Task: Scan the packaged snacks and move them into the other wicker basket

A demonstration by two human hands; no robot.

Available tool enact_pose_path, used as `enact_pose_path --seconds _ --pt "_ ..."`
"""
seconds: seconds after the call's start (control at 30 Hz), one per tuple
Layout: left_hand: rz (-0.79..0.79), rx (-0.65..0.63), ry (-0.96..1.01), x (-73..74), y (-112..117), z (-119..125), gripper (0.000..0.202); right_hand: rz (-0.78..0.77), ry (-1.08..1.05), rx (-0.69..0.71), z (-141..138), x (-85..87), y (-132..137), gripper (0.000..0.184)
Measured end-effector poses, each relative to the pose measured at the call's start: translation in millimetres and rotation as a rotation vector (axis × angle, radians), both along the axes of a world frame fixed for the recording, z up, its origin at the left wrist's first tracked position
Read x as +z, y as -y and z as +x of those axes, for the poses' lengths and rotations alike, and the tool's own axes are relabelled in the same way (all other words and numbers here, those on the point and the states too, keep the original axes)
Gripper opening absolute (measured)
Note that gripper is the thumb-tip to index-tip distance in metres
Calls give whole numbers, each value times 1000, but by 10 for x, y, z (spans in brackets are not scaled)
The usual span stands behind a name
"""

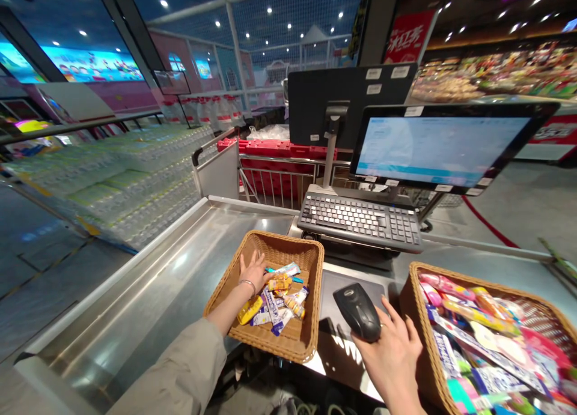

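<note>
My left hand (253, 269) lies flat with fingers spread inside a wicker basket (306, 343), resting on its bottom beside several small snack packets (280, 298). It holds nothing. My right hand (393, 349) grips a black handheld barcode scanner (358, 312) above the dark counter pad between the two baskets. A second wicker basket (412, 295) on the right is full of colourful candy packets (478, 334).
A keyboard (360, 220) and a lit touchscreen (444, 148) stand behind the baskets on the steel checkout counter (171, 271). A red shopping cart (270, 163) is beyond the counter. Stacked water bottle packs (121, 175) fill the left.
</note>
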State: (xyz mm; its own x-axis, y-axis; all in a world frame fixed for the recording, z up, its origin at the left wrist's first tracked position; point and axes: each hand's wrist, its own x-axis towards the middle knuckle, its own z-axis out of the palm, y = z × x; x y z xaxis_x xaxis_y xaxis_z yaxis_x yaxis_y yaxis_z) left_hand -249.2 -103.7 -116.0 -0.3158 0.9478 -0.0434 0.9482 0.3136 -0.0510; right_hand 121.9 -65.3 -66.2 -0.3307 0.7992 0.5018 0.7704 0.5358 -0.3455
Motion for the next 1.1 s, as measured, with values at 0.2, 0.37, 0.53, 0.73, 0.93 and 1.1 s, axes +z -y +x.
enact_pose_path --seconds 0.2,0.37,0.53,0.73,0.93,1.1 --pt "-24 -133 -46 12 162 -27 65 5 -4 2 -29 4 -18 22" --pt "1 -250 -111 24 33 36 35 -8 8 17 -54 1 -22 22" --pt "7 -396 -151 -48 -133 135 26 2 19 13 -20 -1 -32 24" --pt "-10 -476 -179 -97 -186 165 23 -6 25 -28 43 12 -29 25" --pt "-14 -492 -200 -26 -165 185 23 1 -1 -19 44 16 -23 23" --pt "5 -479 -219 101 -105 199 23 -29 -16 11 3 33 -9 17"
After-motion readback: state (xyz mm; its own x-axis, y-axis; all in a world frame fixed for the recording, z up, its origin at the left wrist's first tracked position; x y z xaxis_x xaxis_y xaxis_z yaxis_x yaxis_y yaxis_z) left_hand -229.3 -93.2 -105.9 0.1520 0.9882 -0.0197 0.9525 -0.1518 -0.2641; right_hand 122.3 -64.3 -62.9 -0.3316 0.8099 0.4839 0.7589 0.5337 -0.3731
